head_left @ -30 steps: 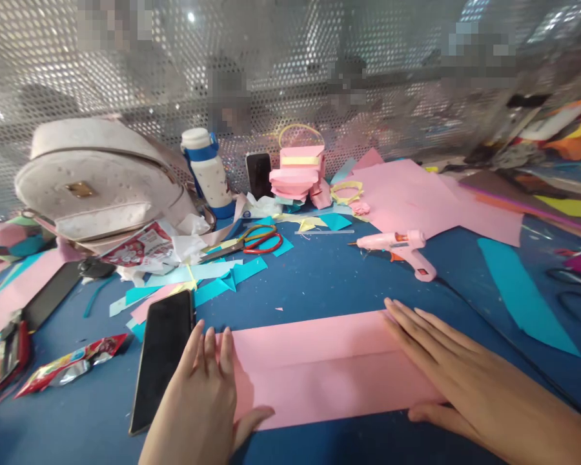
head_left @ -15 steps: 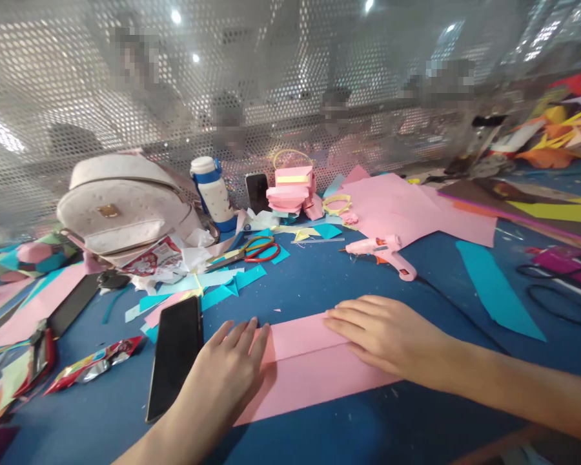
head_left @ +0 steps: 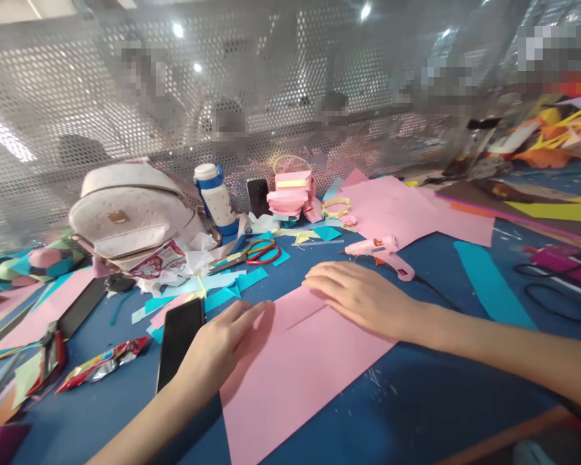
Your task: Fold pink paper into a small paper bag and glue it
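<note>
A folded pink paper sheet [head_left: 300, 368] lies on the blue table in front of me. My left hand [head_left: 220, 349] rests flat on its left end, fingers stretched toward the fold line. My right hand [head_left: 361, 297] lies palm down on the far part of the sheet, fingers spread and pointing left along the folded flap. Neither hand holds anything. A black phone [head_left: 180, 339] lies face up just left of my left hand.
A pink glue gun [head_left: 382, 253] lies just beyond my right hand. Scissors [head_left: 252, 253], cyan paper scraps [head_left: 223, 287], a white backpack [head_left: 130, 216], a bottle [head_left: 216, 197] and folded pink paper pieces [head_left: 290, 194] crowd the far side. Large pink sheets [head_left: 407, 210] lie at the right.
The pink sheet has turned and now lies slanted with more of it showing toward me. My right hand slid left along the fold, and my left hand shifted slightly right.
</note>
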A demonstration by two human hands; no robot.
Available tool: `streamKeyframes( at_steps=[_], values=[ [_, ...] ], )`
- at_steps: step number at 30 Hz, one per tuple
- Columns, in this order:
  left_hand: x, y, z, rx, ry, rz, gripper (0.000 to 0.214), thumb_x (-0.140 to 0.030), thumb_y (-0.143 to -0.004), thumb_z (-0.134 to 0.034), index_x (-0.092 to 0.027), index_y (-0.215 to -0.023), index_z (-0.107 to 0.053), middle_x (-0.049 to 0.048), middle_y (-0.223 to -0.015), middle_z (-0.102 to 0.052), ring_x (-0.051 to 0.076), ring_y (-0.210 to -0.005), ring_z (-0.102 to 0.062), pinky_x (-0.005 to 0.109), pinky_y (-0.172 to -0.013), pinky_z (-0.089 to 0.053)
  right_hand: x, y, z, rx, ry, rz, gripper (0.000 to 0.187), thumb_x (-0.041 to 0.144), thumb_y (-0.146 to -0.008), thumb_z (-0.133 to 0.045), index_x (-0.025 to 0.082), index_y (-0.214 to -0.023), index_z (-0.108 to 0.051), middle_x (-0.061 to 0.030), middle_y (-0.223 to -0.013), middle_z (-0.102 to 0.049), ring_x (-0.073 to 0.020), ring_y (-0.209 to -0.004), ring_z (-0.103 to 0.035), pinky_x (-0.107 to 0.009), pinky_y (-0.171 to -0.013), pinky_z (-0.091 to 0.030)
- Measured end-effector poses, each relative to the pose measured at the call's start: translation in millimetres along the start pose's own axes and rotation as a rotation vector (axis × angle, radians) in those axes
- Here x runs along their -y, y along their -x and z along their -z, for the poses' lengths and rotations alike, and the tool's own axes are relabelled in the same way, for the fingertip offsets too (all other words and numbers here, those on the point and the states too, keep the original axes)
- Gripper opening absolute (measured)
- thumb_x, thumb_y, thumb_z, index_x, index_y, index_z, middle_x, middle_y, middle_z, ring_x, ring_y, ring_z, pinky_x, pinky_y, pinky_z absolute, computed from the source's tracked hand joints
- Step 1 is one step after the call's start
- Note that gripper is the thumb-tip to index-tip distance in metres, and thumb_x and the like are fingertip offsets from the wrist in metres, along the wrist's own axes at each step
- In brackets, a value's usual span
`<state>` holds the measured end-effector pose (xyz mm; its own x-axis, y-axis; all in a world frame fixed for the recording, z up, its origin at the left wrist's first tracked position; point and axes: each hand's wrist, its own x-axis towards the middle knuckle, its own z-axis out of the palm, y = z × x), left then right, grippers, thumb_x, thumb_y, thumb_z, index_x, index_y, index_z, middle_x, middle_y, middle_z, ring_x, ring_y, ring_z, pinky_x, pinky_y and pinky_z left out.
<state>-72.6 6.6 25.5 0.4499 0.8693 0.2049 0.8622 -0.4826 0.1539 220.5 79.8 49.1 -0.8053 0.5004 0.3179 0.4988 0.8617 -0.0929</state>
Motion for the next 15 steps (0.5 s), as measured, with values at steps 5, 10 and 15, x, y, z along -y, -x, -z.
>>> streamKeyframes(
  at_steps=[5, 10, 15],
  values=[
    [6, 2, -11.5, -0.018, -0.087, -0.225, 0.034, -0.018, -0.097, -0.049, -0.027, -0.128, -0.059, 0.0111, -0.148, -0.047, 0.028, -0.13, -0.052, 0.049, -0.101, -0.05, 20, 14, 8, 0.284, -0.195, 0.236, 0.056, 0.032, -0.087, -0.066, 0.016, -0.138, -0.051, -0.0123, -0.144, -0.051, -0.0271, -0.14, -0.038, -0.045, -0.113, -0.035],
    [5, 3, -16.1, 0.076, -0.057, -0.368, 0.041, -0.014, -0.1, -0.041, -0.021, -0.139, -0.048, 0.0108, -0.15, -0.046, 0.023, -0.138, -0.044, 0.046, -0.109, -0.044, 24, 31, 2, 0.337, -0.136, 0.311, 0.057, 0.035, -0.089, -0.064, 0.015, -0.14, -0.05, -0.0123, -0.146, -0.049, -0.0278, -0.136, -0.043, -0.045, -0.115, -0.033],
    [3, 1, -17.7, 0.09, -0.046, -0.388, 0.041, -0.014, -0.101, -0.036, -0.019, -0.141, -0.046, 0.0109, -0.15, -0.046, 0.024, -0.139, -0.043, 0.046, -0.11, -0.043, 18, 36, -11, 0.17, 0.016, 0.434, 0.036, 0.013, -0.093, -0.05, 0.015, -0.128, -0.058, -0.0108, -0.125, -0.066, -0.0219, -0.115, -0.06, -0.039, -0.098, -0.046]
  ],
)
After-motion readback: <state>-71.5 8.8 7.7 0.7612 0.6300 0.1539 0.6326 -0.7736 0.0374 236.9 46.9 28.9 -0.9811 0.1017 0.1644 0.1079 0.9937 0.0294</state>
